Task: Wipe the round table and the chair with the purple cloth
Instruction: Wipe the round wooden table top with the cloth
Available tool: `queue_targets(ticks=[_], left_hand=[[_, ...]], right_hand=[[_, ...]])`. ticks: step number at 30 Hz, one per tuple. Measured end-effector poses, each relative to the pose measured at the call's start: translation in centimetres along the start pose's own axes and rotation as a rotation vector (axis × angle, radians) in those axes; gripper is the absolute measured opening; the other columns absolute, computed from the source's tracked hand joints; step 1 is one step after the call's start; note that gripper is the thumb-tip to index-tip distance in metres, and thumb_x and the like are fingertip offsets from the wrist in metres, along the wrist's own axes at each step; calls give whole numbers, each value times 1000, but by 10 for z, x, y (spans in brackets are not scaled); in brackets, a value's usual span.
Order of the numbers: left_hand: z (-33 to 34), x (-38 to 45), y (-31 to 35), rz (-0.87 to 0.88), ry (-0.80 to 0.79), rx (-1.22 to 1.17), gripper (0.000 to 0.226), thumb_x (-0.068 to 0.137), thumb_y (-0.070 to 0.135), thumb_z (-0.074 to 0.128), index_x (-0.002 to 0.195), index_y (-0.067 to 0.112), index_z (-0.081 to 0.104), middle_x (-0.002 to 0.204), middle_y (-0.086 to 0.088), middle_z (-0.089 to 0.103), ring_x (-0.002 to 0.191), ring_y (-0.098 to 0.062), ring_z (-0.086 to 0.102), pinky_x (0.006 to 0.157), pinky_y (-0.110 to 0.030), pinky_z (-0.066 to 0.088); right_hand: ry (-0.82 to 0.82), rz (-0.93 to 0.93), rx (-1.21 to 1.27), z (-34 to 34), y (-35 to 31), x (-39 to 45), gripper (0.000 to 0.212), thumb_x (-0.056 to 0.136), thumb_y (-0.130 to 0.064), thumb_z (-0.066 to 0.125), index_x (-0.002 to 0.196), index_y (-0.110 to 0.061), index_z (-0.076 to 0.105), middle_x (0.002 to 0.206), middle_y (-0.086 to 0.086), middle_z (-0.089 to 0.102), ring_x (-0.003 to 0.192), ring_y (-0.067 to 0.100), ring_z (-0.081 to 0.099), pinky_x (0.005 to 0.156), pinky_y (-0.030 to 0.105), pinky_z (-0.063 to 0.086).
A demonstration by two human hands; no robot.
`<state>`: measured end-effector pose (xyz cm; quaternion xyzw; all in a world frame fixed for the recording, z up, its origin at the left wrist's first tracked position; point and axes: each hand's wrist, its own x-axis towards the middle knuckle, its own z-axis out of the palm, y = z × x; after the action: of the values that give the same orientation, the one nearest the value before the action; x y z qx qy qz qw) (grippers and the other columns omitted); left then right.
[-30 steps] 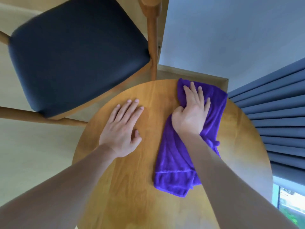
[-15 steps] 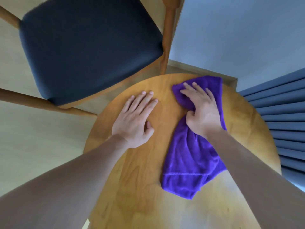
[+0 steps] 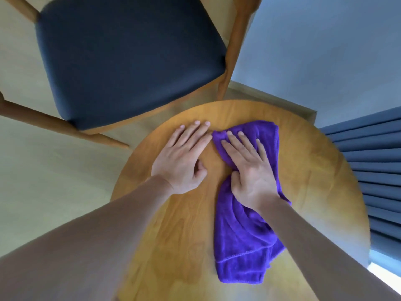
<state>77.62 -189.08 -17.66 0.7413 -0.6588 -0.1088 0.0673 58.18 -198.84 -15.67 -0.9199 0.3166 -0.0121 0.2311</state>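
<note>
In the last second the right hand, fingers flat on the purple cloth, has swept it leftward across the round wooden surface toward the open, bracing left hand, so table-wiping seems underway, the chair apparently untouched.

Right hand slid purple cloth leftward, now beside left hand

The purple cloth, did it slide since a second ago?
Yes. The purple cloth under the right hand slid left across the round wooden table, away from the blue curtain, until it reached the left hand resting flat.
</note>
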Motion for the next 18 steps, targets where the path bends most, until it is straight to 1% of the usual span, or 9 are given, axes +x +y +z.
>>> queue_targets(ticks=[2,3,5,8,10,11,13,15,18], left_hand=[[1,2,0,0,-12,8,74,86,33,45,157,15,39,173,-2,21,160,-19,12,131,-44,10],[1,3,1,0,-16,13,75,86,33,44,158,15,38,173,-2,20,161,-19,11,131,-44,10],[1,3,0,0,-22,25,75,86,34,42,158,15,37,173,-3,20,161,-19,11,130,-45,12],[1,0,-1,4,-15,23,74,86,34,41,158,15,38,173,-4,21,160,-20,12,130,-47,14],[0,-1,-2,5,-14,23,75,85,35,43,157,15,38,172,-3,22,160,-20,12,130,-47,14],[0,0,-2,5,-18,22,75,85,35,44,158,16,37,172,-3,22,160,-20,12,130,-47,14],[0,1,-2,4,-32,23,76,85,36,45,158,15,37,173,-3,21,161,-19,11,130,-46,13],[1,1,-2,2,-43,29,75,85,36,45,158,15,39,172,-3,21,161,-20,12,130,-46,13],[-1,1,-2,0,-30,20,73,85,35,44,155,13,42,171,-5,24,160,-22,15,130,-46,14]], right_hand=[[24,-1,-42,-9,19,8,77,76,-6,41,152,-15,48,163,0,37,155,23,24,125,57,16],[68,63,-31,-10,21,17,76,75,-2,43,150,-15,49,162,0,38,154,24,25,125,57,16],[182,276,19,-7,11,41,76,74,5,46,147,-16,52,161,-2,41,154,23,26,126,56,12],[303,552,99,5,-21,74,77,74,-1,48,148,-19,48,164,-4,34,156,22,18,126,54,1],[313,597,114,13,-40,84,80,75,-10,47,154,-19,41,168,-2,26,158,23,11,124,54,-4],[303,578,111,16,-45,83,80,75,-13,43,155,-18,39,169,-1,24,158,24,10,124,53,-5],[240,465,109,18,-47,72,80,76,-12,39,156,-18,40,169,0,24,158,24,10,125,53,-6],[140,280,106,14,-36,53,81,75,-8,39,156,-18,41,168,-1,26,158,24,10,126,54,-4],[-12,-7,29,-5,2,33,79,77,-15,42,156,-17,41,167,-1,28,157,21,14,127,52,4]])
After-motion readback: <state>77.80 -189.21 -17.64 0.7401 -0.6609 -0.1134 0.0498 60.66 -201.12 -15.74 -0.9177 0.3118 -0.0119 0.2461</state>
